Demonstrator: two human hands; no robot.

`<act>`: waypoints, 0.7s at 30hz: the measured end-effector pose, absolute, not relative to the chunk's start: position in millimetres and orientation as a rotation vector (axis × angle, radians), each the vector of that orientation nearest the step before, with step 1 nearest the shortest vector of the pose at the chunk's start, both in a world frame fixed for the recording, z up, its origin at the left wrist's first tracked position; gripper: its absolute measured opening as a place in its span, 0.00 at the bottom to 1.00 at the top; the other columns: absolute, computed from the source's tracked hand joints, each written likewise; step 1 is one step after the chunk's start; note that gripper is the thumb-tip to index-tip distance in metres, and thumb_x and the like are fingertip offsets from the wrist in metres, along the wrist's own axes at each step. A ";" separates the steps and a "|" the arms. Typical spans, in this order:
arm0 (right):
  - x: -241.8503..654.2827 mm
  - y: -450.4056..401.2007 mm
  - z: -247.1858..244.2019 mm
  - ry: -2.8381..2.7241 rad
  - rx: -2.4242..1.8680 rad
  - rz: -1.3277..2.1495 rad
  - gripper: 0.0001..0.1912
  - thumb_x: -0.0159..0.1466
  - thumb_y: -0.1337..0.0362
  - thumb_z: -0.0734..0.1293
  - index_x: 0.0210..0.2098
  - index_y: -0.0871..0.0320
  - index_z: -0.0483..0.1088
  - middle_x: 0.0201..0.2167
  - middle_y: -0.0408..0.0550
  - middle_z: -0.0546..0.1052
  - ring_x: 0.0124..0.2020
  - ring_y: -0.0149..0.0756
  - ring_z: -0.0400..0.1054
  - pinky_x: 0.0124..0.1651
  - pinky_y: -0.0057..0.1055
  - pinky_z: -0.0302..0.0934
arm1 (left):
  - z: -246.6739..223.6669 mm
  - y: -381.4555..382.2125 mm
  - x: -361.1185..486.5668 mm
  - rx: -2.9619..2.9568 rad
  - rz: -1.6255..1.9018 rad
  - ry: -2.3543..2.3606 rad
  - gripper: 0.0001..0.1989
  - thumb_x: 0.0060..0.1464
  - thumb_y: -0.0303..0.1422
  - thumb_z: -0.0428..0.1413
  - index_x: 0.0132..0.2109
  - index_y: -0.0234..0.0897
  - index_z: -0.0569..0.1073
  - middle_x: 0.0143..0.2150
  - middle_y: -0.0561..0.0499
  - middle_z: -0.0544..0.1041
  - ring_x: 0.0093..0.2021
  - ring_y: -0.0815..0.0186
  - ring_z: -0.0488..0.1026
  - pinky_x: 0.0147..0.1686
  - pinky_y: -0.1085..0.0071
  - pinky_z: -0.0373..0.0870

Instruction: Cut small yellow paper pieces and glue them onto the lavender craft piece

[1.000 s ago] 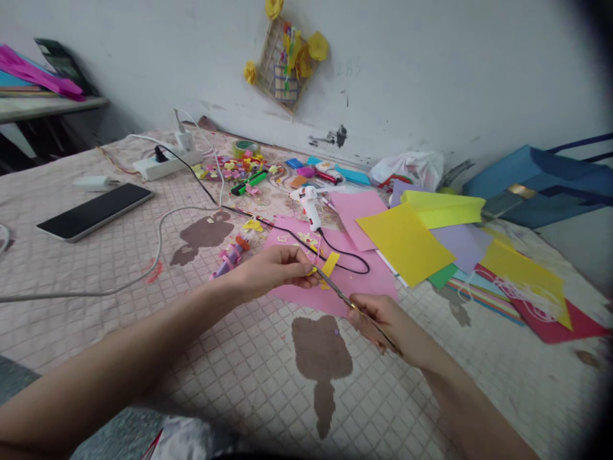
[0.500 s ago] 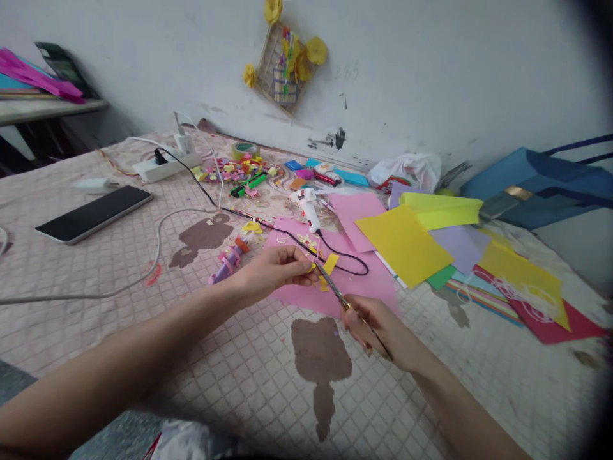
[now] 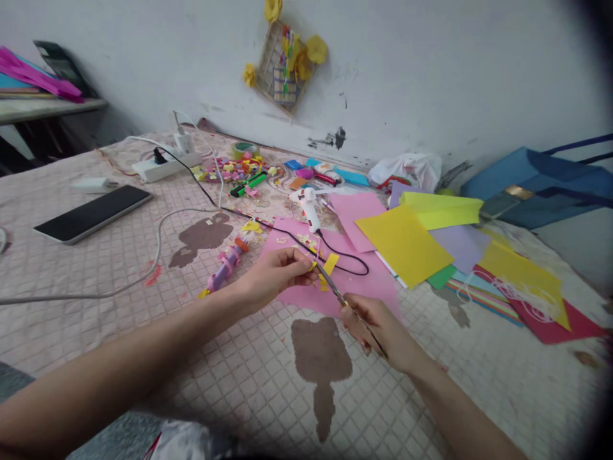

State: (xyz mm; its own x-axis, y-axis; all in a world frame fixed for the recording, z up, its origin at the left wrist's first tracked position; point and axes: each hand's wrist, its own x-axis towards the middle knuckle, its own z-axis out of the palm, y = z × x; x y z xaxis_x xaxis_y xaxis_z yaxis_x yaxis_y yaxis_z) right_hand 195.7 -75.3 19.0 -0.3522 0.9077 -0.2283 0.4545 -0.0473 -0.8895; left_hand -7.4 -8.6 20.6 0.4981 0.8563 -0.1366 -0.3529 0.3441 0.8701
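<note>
My right hand (image 3: pixel 371 324) is wrapped round a pair of scissors (image 3: pixel 334 289), whose blades point up and left to my other hand's fingertips. Between thumb and fingers, my left hand (image 3: pixel 282 275) pinches a small piece of yellow paper (image 3: pixel 314 263) at the blade tips. Both hands are above a pink paper sheet (image 3: pixel 297 295), on which yellow strips and scraps (image 3: pixel 330 263) lie. Left of my left hand is a purple stick (image 3: pixel 225 271) wrapped with pink and orange bits. A white glue gun (image 3: pixel 309 209) rests just beyond the hands, its black cord curving over the pink sheet.
Coloured papers (image 3: pixel 407 246) spread to the right, near a blue bag (image 3: pixel 536 185). On the left are a phone (image 3: pixel 93 214), a power strip (image 3: pixel 167 166) and loose cables. Small paper flowers (image 3: pixel 234 169), a green cutter (image 3: pixel 249 184) and tape (image 3: pixel 245 150) lie at the back.
My left hand has shifted very slightly, and a bit more of the purple stick shows beside it. The scissors stay at the yellow piece.
</note>
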 end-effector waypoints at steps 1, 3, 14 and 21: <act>195.5 -75.5 18.9 -1.800 -1.443 1.372 0.21 0.63 0.49 0.58 0.22 0.56 0.54 0.14 0.34 0.55 0.15 0.25 0.49 0.19 0.24 0.43 | 20.9 -9.4 -7.0 0.894 0.872 0.663 0.08 0.48 0.30 0.59 0.28 0.31 0.67 0.27 0.51 0.73 0.29 0.72 0.71 0.36 0.72 0.66; 195.1 -75.8 18.5 -1.813 -1.452 1.341 0.21 0.64 0.50 0.58 0.21 0.56 0.54 0.14 0.35 0.55 0.16 0.25 0.49 0.19 0.24 0.43 | 21.4 -11.0 -6.4 0.886 0.886 0.669 0.08 0.49 0.30 0.59 0.28 0.31 0.67 0.27 0.51 0.73 0.29 0.72 0.70 0.36 0.72 0.66; 192.2 -75.3 19.3 -1.884 -1.503 1.221 0.21 0.64 0.48 0.57 0.21 0.56 0.54 0.14 0.36 0.57 0.16 0.26 0.51 0.19 0.25 0.44 | 19.7 -13.7 -4.8 0.861 0.909 0.694 0.08 0.50 0.30 0.57 0.28 0.31 0.67 0.28 0.51 0.73 0.30 0.72 0.70 0.37 0.71 0.65; 192.1 -74.6 17.7 -1.890 -1.513 1.204 0.22 0.64 0.48 0.56 0.21 0.56 0.54 0.14 0.36 0.57 0.17 0.27 0.51 0.19 0.25 0.44 | 17.4 -15.0 -2.6 0.838 0.922 0.711 0.07 0.51 0.29 0.57 0.29 0.31 0.67 0.29 0.50 0.74 0.31 0.72 0.71 0.38 0.71 0.66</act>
